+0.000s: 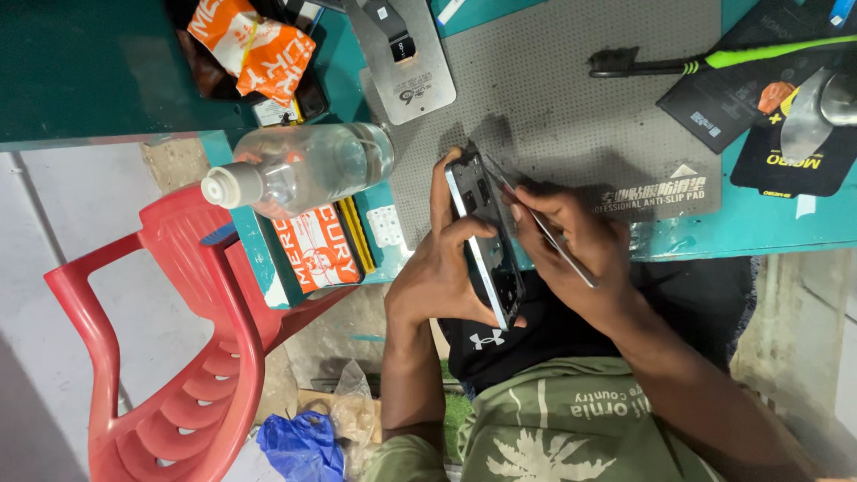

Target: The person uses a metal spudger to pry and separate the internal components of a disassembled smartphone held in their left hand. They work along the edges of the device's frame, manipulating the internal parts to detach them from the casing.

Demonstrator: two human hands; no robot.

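Observation:
My left hand [435,278] grips an opened phone body [486,245] by its edges, holding it tilted on its side above my lap at the table's front edge. My right hand [585,243] pinches a thin metal tool [546,237], whose tip reaches the upper part of the phone's exposed inside. Both hands are close together, just below the grey anti-slip mat [553,98].
A clear plastic bottle [303,165] lies on the teal table at left over orange-and-white packets [320,248]. A green-handled brush [714,61], black flat packages [759,98] and a metal plate [402,54] lie at the back. A red plastic chair [170,339] stands at left.

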